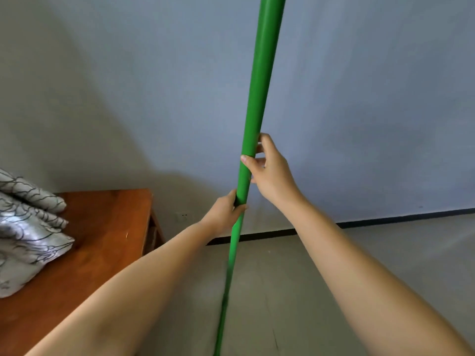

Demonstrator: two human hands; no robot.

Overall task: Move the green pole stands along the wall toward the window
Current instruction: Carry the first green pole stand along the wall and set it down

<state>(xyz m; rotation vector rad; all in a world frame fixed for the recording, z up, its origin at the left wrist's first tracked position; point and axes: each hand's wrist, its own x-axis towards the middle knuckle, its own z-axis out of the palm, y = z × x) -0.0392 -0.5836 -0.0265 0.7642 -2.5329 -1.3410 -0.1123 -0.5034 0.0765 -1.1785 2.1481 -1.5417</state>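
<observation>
Your two bare arms reach out in front of you, one from the bottom left and one from the bottom right. Between them stands the green pole (259,104), and it runs from the bottom edge of the view all the way up past the top edge. It leans a little, with the top more to the right than the bottom. The low part of the pole looks thin and blurry, and you cannot see a foot or base on it. Your left hand (226,210) is closed around the pole from the left side, with the fingers wrapped behind it. Your right hand (270,170) holds the pole just above the left hand, from the right side. Its thumb lies across the front of the pole and its fingers curl around the back. The two hands are close together but do not touch. To your left is a brown wooden table (102,237), and folded cloth (28,227) with a dark squiggly pattern lies on its left part. Under the pole is the gray floor (308,291). Farther back, a dark strip (359,223) runs along the bottom of the pale wall (359,98), which fills the view behind the pole.
</observation>
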